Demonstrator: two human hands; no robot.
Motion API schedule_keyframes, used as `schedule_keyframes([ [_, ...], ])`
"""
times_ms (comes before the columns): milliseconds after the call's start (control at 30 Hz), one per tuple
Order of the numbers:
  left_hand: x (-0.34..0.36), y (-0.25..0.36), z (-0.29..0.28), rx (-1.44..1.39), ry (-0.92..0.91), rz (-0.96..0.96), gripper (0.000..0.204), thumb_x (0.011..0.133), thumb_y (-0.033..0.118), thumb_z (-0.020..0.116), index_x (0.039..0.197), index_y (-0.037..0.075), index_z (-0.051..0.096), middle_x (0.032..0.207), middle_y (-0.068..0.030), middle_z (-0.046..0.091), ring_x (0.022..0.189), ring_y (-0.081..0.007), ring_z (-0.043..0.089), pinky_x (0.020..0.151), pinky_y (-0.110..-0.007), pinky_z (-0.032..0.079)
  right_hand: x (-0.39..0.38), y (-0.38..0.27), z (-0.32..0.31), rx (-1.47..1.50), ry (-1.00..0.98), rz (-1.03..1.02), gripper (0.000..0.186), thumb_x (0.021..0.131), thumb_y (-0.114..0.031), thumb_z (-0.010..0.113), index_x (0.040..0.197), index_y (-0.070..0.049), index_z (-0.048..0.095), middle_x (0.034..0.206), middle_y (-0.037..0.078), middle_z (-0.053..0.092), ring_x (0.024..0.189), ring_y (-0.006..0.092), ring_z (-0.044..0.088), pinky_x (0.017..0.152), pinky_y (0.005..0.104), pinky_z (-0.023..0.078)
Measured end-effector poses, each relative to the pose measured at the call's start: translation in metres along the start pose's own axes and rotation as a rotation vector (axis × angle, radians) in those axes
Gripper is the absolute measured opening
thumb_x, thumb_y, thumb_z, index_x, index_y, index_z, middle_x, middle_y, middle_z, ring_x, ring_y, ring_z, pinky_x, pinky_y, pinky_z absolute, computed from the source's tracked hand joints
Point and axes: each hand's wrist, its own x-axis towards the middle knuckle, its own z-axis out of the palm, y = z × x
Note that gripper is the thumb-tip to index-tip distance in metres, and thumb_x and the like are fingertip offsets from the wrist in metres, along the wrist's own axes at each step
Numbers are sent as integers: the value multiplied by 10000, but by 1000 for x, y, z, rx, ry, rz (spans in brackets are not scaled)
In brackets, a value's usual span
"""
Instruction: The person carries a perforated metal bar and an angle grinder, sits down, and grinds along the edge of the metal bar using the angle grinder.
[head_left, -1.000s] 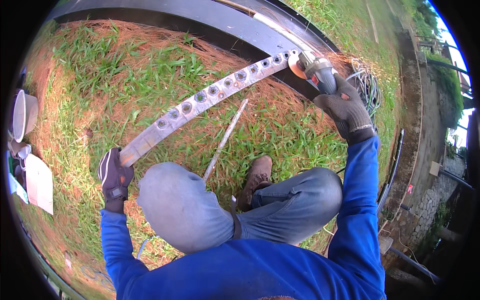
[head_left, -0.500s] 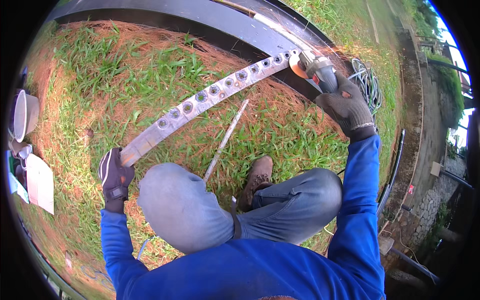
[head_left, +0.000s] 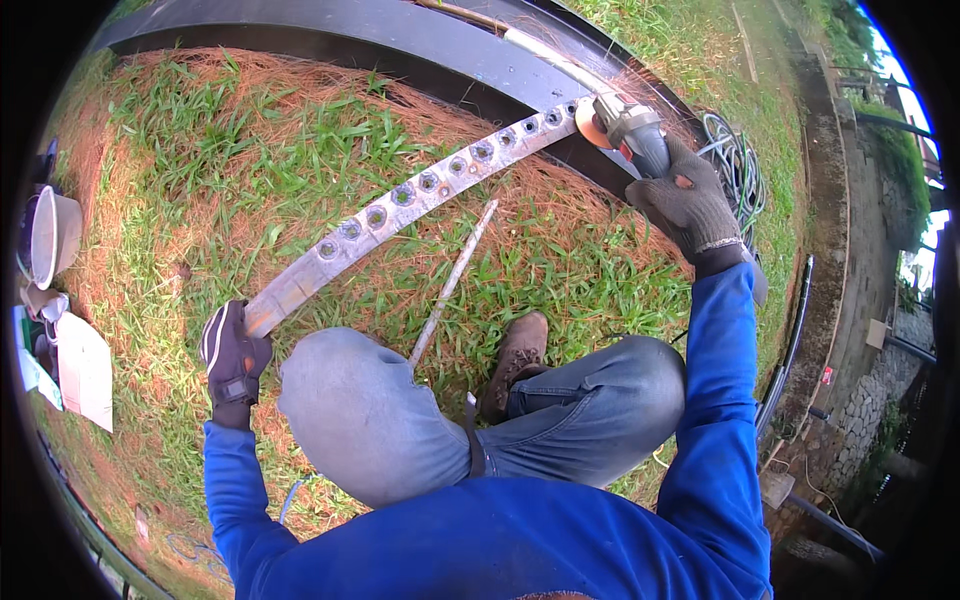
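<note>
A long flat metal bar [head_left: 380,215] with a row of several round holes slants from lower left to upper right. My gloved left hand [head_left: 234,352] is closed around its near end. The far end rests by the dark steel beam [head_left: 440,62]. In my right hand [head_left: 692,200], in a grey knitted glove with a hole in it, is an angle grinder [head_left: 640,138]. Its orange-brown disc [head_left: 591,122] meets the bar near the far end, hiding the last part of it. Faint sparks show beyond the grinder.
A thin pale rod [head_left: 455,278] lies on the grass in front of my knees. Coiled cable [head_left: 738,165] lies right of the grinder. At the far left are a pale basin [head_left: 58,237] and a cardboard sheet [head_left: 85,372]. A low wall [head_left: 825,250] runs along the right.
The grinder has shifted very slightly to the left along the bar's far end. The sparks have faded. My left hand keeps its grip, a touch lower in the picture.
</note>
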Motion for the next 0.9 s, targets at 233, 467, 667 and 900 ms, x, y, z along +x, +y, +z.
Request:
schedule_keyframes([
  [233, 2, 3, 2, -12, -5, 0, 211, 758, 39, 748, 945, 48, 652, 847, -208, 643, 801, -490, 644, 708, -551, 513, 3, 10, 0, -88, 40, -9, 720, 788, -208, 879, 1479, -106, 704, 1158, 135, 826, 1008, 278, 794, 921, 433, 620],
  [467, -1, 0, 1, -30, 12, -9, 220, 759, 46, 761, 949, 48, 650, 848, -203, 648, 801, -482, 651, 711, -532, 520, 6, 9, -2, -94, 28, 39, 772, 779, -187, 903, 1518, -122, 690, 1190, 124, 829, 1018, 242, 799, 913, 405, 628],
  [667, -3, 1, 2, -57, 44, 40, 210, 782, 67, 774, 968, 52, 677, 844, -204, 649, 800, -477, 662, 706, -520, 528, 9, 5, 6, -72, 25, 28, 808, 772, -176, 923, 1541, -128, 681, 1207, 119, 828, 1029, 235, 799, 920, 393, 628],
  [900, 3, 5, -3, -55, 15, 12, 195, 788, 60, 766, 961, 63, 676, 842, -196, 650, 806, -479, 668, 710, -526, 531, 21, 17, 6, -47, 44, 69, 867, 723, -264, 961, 1530, -127, 674, 1265, 176, 825, 1143, 335, 795, 999, 454, 626],
])
